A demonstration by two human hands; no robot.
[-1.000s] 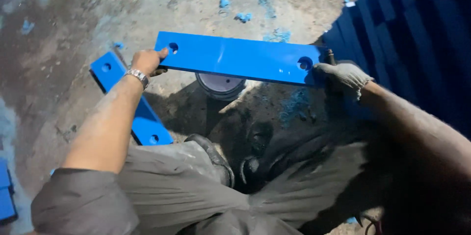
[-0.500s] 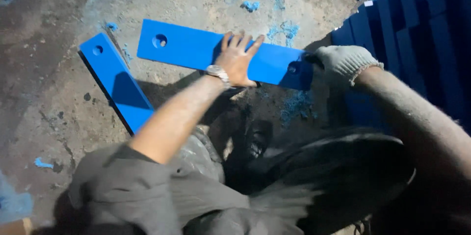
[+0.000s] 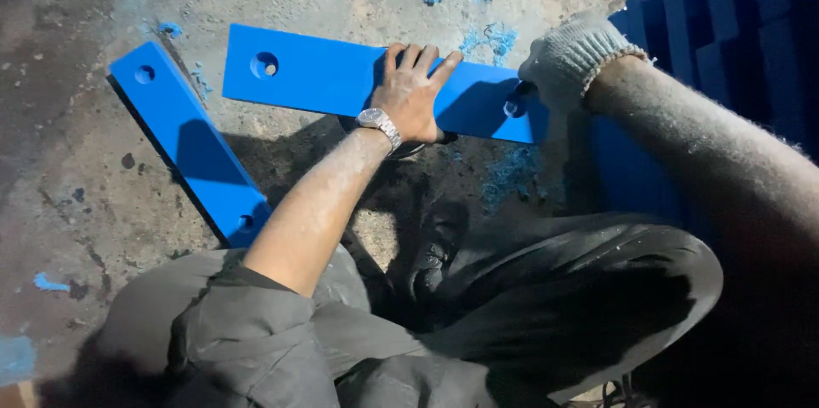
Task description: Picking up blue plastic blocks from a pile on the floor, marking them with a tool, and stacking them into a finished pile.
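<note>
The long flat blue plate with a round hole near each end (image 3: pixel 333 75) lies across the upper middle of the view, on the rough grey concrete floor (image 3: pixel 77 195). The left hand (image 3: pixel 414 92) is bare and rests flat on the plate, with the palm down and the fingers spread and pointing away from the person — it presses on the plate, it does not grip around it. A silver metal wristwatch (image 3: pixel 378 122) sits on the left wrist.

The right hand (image 3: pixel 563 58), in a knitted white work glove, is at the right end of the plate, just beside the hole there. It seems closed around something dark and thin at the hole, but I cannot tell clearly what it holds.

A second blue flat plate with holes (image 3: pixel 192 148) lies to the left on the floor at a slant, close to the first plate but apart from it. Blue shavings (image 3: pixel 512 173) are scattered on the floor near the right end. A stack of dark blue plates (image 3: pixel 742 24) stands on edge at the right side. The person's knees, in dark grey trousers (image 3: pixel 546 306), fill the lower part.
</note>
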